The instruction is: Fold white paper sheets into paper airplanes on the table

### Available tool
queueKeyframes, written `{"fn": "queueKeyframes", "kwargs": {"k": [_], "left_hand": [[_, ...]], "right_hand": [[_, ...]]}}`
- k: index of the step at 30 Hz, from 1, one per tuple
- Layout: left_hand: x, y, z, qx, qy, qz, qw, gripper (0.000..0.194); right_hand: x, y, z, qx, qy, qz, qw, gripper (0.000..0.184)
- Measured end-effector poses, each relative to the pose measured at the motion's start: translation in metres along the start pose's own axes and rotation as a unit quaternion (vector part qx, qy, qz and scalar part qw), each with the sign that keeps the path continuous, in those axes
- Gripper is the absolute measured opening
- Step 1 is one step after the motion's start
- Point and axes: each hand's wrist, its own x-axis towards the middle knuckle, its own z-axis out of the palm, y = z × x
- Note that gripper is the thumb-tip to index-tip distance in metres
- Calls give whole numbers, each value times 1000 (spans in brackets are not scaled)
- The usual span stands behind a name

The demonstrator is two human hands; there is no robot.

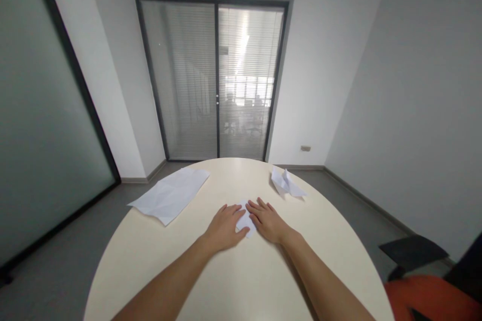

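Observation:
A small folded white paper (pixel 245 221) lies on the round cream table (pixel 241 281), in the middle. My left hand (pixel 225 226) rests flat on its left part, fingers stretched out and thumb along its near edge. My right hand (pixel 266 219) lies flat on its right part, fingers spread forward. Most of the paper is hidden under both hands. Neither hand grips it; both press down on it.
A larger creased white sheet (pixel 171 194) lies at the table's far left edge. A folded paper shape (pixel 286 182) sits at the far right. Sliding glass doors with blinds (pixel 216 80) stand beyond. A chair with an orange seat (pixel 433 296) is at the lower right.

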Motion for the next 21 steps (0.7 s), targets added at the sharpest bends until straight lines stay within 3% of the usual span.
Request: {"fn": "queueKeyframes", "kwargs": {"k": [11, 16, 21], "left_hand": [[4, -4, 3, -3, -3, 2, 1000, 50], [5, -5, 6, 0, -16, -8, 1000, 50], [6, -8, 10, -3, -39, -16, 999, 54]], "right_hand": [[6, 11, -4, -35, 105, -33, 993, 37], [6, 8, -12, -48, 118, -16, 992, 31], [5, 9, -9, -9, 101, -100, 990, 36]]}}
